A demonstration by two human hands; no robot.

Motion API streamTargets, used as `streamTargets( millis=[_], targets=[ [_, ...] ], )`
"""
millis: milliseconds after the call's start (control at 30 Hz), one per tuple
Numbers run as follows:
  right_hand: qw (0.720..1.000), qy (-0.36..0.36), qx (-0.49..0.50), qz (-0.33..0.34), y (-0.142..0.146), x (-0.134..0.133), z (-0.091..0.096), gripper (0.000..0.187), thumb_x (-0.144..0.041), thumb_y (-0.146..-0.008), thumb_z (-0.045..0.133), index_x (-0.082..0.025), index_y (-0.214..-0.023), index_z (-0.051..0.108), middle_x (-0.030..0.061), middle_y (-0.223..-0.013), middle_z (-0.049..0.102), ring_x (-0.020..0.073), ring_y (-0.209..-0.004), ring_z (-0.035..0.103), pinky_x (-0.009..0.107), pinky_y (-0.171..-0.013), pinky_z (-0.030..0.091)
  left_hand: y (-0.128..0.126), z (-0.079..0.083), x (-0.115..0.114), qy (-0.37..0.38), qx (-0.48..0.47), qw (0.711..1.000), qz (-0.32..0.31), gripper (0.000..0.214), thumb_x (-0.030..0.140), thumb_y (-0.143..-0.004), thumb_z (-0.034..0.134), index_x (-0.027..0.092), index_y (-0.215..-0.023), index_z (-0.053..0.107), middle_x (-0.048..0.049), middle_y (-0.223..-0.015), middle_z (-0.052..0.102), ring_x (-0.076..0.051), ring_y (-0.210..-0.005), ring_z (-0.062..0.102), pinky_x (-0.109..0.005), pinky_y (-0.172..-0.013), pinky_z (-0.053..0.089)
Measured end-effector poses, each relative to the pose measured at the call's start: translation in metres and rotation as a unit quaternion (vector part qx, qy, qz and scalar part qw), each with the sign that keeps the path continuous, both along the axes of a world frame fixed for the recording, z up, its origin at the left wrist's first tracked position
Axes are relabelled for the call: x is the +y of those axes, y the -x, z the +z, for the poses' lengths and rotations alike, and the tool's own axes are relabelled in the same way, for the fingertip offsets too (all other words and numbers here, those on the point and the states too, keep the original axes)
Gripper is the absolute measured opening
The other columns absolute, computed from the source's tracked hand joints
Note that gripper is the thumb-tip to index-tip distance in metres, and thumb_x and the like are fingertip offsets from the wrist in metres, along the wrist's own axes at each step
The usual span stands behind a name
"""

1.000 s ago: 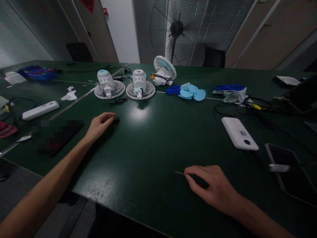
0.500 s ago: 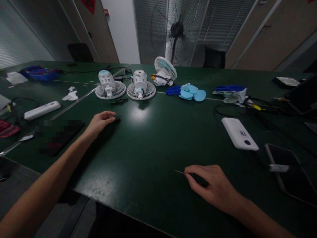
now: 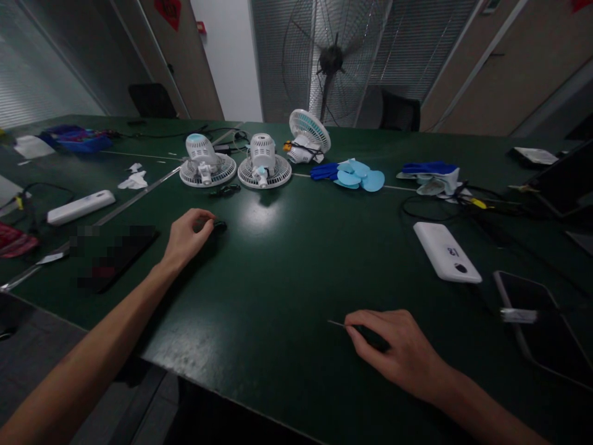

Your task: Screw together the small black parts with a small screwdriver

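Observation:
My left hand [image 3: 186,237] rests on the dark green table [image 3: 287,259] with its fingers curled round a small black part [image 3: 218,226]. My right hand [image 3: 393,351] lies near the front edge, fingers closed on a thin tool whose metal tip [image 3: 334,323] sticks out to the left. Two small white fans [image 3: 206,165] [image 3: 264,167] lie face down beyond the left hand, and a third white fan [image 3: 308,133] lies tilted behind them. Light blue fan blades [image 3: 359,176] lie to their right.
A white power bank [image 3: 447,252] and a dark phone [image 3: 537,327] lie at the right, with tangled cables [image 3: 463,201] behind. A white remote-like bar [image 3: 81,206] and a dark flat object [image 3: 111,250] sit at the left. A large floor fan [image 3: 331,62] stands behind the table.
The fingers of my left hand have curled a little tighter over the small black part. My right hand has stayed put.

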State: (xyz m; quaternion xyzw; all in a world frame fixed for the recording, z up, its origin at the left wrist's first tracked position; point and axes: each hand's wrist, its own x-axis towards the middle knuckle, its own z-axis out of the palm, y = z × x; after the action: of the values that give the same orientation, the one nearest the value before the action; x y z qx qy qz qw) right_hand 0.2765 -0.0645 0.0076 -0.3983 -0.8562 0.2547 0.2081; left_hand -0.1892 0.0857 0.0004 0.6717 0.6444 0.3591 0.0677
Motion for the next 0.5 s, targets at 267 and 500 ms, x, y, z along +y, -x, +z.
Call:
streamTargets(
  millis=[267, 500],
  targets=[
    [1.000, 0.006, -0.001, -0.002, -0.0015, -0.0008, -0.0031, 0.019, -0.026, -0.103, 0.053, -0.023, -0.112, 0.069, -0.0001, -0.094, 0.076, 0.0131, -0.071, 0.070, 0.026, -0.064, 0.048, 0.0017, 0.0020, -0.0030, -0.012, 0.113, 0.992, -0.058, 0.031, 0.050, -0.091, 0.061, 0.022, -0.099, 0.075, -0.0076, -0.104, 0.072, -0.025, -0.094, 0.068, -0.035, -0.087, 0.052],
    [1.000, 0.013, -0.001, 0.002, -0.0037, 0.0005, -0.0064, 0.018, -0.028, -0.104, 0.053, -0.024, -0.113, 0.068, -0.0009, -0.092, 0.075, 0.0128, -0.069, 0.068, 0.028, -0.064, 0.047, 0.0058, 0.0000, -0.0008, -0.010, 0.206, 0.976, -0.067, 0.030, 0.044, -0.096, 0.055, 0.020, -0.099, 0.074, -0.0085, -0.112, 0.072, -0.026, -0.103, 0.067, -0.036, -0.094, 0.050]
  ],
)
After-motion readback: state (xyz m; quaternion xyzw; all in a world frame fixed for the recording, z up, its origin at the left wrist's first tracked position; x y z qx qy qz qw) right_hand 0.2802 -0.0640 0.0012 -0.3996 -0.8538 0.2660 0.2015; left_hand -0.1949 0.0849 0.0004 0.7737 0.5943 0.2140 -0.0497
